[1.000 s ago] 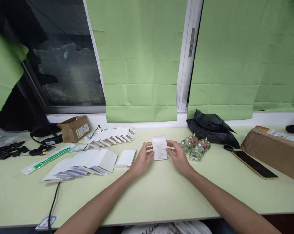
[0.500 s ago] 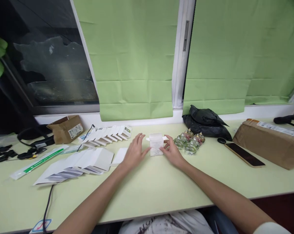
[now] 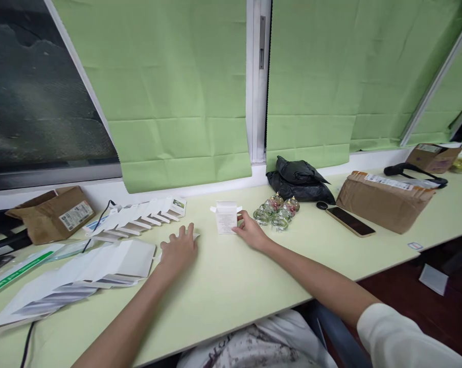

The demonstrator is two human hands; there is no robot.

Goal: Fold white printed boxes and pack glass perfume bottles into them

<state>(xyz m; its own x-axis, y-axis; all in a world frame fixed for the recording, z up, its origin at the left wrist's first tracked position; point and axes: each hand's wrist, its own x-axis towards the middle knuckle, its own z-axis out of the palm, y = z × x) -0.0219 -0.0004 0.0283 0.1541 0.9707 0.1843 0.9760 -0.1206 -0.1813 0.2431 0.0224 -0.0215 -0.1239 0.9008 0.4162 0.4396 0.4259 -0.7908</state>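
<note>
A small white carton (image 3: 226, 216) stands upright on the pale green table (image 3: 231, 286), its top flaps open. My right hand (image 3: 251, 231) holds it by its right side with the fingertips. My left hand (image 3: 179, 249) lies flat, fingers apart, on a flat white box blank (image 3: 194, 236) to the carton's left. Right of the carton sits a cluster of small glass bottles (image 3: 276, 213).
Fanned rows of flat white box blanks (image 3: 100, 266) lie at left, more (image 3: 142, 217) behind them. A cardboard box (image 3: 52, 214) sits far left. A black bag (image 3: 298, 181), a phone (image 3: 350, 221) and a brown parcel (image 3: 382, 199) are at right.
My left hand let go of the carton and moved left and down onto the flat blank. The right hand stays on the carton. The view swung to the right.
</note>
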